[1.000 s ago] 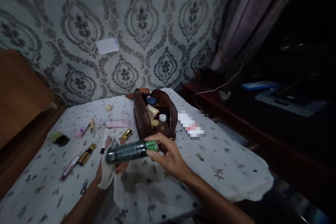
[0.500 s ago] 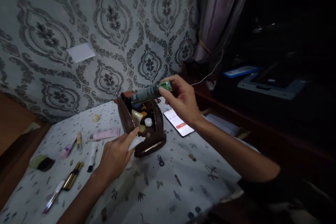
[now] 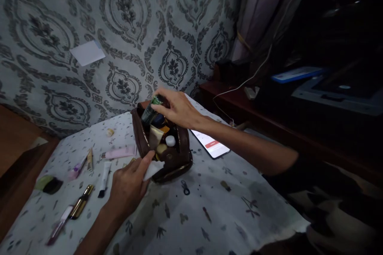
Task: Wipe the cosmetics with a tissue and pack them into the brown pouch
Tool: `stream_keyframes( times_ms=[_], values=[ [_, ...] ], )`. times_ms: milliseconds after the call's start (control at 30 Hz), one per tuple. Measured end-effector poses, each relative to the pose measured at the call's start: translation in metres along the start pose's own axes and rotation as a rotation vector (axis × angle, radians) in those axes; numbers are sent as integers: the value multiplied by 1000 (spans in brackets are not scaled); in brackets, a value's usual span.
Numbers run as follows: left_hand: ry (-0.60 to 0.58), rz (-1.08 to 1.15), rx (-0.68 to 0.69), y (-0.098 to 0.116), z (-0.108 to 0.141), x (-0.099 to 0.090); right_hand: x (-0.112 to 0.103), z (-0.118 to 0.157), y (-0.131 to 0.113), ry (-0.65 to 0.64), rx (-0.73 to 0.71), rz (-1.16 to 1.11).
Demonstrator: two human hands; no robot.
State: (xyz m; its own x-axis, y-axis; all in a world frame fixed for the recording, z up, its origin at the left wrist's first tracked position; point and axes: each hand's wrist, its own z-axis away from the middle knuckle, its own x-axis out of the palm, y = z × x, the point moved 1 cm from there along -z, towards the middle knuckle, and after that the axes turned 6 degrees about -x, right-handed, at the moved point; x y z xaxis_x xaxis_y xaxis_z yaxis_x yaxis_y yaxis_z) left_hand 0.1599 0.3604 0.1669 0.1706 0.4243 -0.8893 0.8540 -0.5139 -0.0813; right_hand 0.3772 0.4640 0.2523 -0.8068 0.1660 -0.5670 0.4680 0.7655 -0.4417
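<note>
A brown zippered cosmetics bag [image 3: 139,129] stands wide open on the cloth-covered table. Inside it I see a beige tube [image 3: 155,135], a small white-capped item [image 3: 170,140] and other toiletries. My right hand [image 3: 176,107] grips a dark green bottle [image 3: 149,113], tilted with its lower end inside the bag's far left part. At the bag's near left edge, my left hand [image 3: 128,181] is closed on a crumpled white tissue [image 3: 154,170], its index finger at the rim.
Left of the bag lie a pink tube [image 3: 119,152], a white tube with a black cap [image 3: 104,177], a gold tube [image 3: 81,202], a lip gloss [image 3: 60,225] and a green-handled brush [image 3: 49,184]. A lit phone [image 3: 214,147] rests on the right, near a white cable [image 3: 254,73].
My right hand has moved left and down, bringing the green bottle from above the bag into its opening. My left hand stays at the bag's edge with the tissue.
</note>
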Motion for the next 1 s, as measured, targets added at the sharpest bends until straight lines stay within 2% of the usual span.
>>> stream_keyframes(
  times_ms=[167, 333, 467, 600, 800, 1000],
  values=[
    [-10, 29, -20, -1, 2, 2, 12, -14, 4, -162, -31, 44],
    [0, 35, -15, -1, 3, 2, 36, -29, 14, -333, -16, 140],
    [-9, 36, -24, 0, 3, 1, 53, -30, 16, -483, 41, 241],
    [-24, 40, -26, 0, 4, 1, 58, -24, 14, -617, 78, 345],
    [-64, 67, -30, -2, 9, 6, 52, -23, 12, -583, 77, 331],
    [8, 142, 62, -7, 27, 7, 29, -16, 2, -372, 134, 272]
  ],
)
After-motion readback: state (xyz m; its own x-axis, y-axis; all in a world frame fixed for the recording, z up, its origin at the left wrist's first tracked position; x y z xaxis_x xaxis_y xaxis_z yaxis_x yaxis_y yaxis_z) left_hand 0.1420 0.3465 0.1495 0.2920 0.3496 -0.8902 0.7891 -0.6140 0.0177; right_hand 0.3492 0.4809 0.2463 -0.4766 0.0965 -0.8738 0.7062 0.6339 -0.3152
